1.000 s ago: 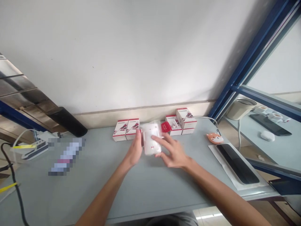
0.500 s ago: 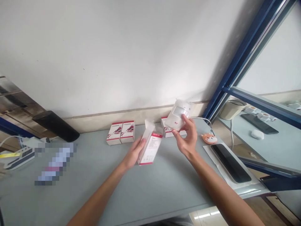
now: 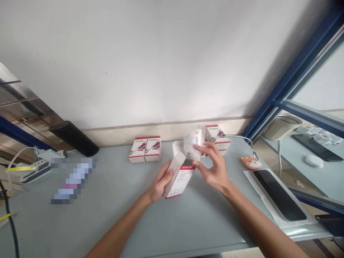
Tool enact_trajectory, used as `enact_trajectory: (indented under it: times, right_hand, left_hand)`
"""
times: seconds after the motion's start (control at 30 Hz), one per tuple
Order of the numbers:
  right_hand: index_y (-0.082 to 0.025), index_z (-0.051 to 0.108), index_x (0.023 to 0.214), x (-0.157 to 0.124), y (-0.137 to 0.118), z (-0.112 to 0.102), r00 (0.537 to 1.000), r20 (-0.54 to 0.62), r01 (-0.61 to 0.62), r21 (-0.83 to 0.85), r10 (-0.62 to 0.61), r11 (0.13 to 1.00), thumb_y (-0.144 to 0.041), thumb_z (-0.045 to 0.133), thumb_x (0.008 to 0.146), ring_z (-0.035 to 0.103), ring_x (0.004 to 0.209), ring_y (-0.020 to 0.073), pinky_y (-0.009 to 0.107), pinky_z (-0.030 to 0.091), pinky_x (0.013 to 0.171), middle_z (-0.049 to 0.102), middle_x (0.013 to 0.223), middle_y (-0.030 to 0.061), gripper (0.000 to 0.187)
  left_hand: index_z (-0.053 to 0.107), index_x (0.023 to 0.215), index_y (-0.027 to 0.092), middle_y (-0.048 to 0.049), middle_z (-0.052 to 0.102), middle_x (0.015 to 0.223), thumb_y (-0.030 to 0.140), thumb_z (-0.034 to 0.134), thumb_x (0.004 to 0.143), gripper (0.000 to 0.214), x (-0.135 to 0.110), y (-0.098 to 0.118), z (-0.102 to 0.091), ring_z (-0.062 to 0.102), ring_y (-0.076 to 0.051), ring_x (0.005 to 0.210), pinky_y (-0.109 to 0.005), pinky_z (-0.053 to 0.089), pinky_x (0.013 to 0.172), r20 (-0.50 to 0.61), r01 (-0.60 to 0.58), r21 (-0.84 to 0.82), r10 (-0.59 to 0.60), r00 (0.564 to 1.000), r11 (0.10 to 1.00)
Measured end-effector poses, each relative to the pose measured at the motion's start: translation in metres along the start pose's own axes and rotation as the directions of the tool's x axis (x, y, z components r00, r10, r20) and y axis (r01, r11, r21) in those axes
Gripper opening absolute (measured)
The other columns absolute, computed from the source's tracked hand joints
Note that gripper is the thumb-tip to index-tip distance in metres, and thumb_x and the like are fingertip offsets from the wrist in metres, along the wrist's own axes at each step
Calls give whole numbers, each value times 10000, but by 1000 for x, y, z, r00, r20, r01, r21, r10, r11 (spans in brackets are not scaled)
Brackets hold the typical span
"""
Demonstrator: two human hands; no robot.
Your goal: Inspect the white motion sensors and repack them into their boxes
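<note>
Over the link, two white boxes with red trim stand side by side at the back of the grey surface. The left of my hands grips an open white carton, its flap raised. Its red band seems to read "DETECTOR"; I can't read the smaller print or see inside. My right hand pinches a white device in a clear plastic bag just above the carton, in front of another red-trimmed box. Further right sits an orange fox-faced trinket.
</note>
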State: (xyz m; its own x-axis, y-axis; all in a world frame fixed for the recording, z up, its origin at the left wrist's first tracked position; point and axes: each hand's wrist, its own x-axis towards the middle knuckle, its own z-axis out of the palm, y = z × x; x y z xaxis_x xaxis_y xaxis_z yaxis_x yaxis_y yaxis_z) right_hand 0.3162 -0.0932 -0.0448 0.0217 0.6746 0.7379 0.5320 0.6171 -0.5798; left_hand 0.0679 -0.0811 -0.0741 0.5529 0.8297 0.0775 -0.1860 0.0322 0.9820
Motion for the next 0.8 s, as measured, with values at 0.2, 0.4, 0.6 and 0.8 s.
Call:
enact_trajectory:
  times: [0.2, 0.4, 0.6, 0.8]
  right_hand:
    - [-311, 704, 1296, -8, -1, 6, 999, -14, -40, 186, 43, 982, -287, 820, 897, 633, 1250, 312, 508, 526, 1055, 639, 1321, 102, 416]
    - [-276, 700, 1124, -8, -5, 10, 971, 139, -228, 311, 194, 922, -373, 784, 940, 668, 1192, 285, 469, 534, 1023, 692, 1236, 86, 225]
    - [-267, 650, 1008, -5, -12, 14, 980, 177, -125, 180, 92, 976, -388, 688, 1006, 679, 1156, 287, 512, 539, 1021, 724, 1213, 87, 126]
    - [-277, 646, 1245, -7, -10, 12, 985, 174, 14, -3, -13, 1000, -348, 627, 1024, 521, 1447, 352, 595, 472, 1146, 533, 1563, 144, 233]
  left_hand:
    - [582, 1513, 221, -123, 721, 1370, 558, 512, 1068, 562, -1, 5, 4, 688, -304, 1161, -370, 481, 962, 112, 67, 1, -66, 991, 998]
    - [643, 1458, 211, -127, 758, 1315, 580, 584, 1027, 571, 3, 0, 5, 692, -340, 1195, -408, 490, 985, 48, 114, -142, -108, 993, 983]
    - [657, 1444, 247, -109, 763, 1328, 616, 646, 969, 602, 7, -3, 8, 678, -365, 1269, -486, 494, 1082, -78, 107, -241, -129, 989, 965]
    - [667, 1423, 242, -107, 757, 1341, 643, 639, 962, 612, 6, 2, 6, 681, -371, 1263, -501, 521, 1061, -108, 128, -250, -159, 981, 960]
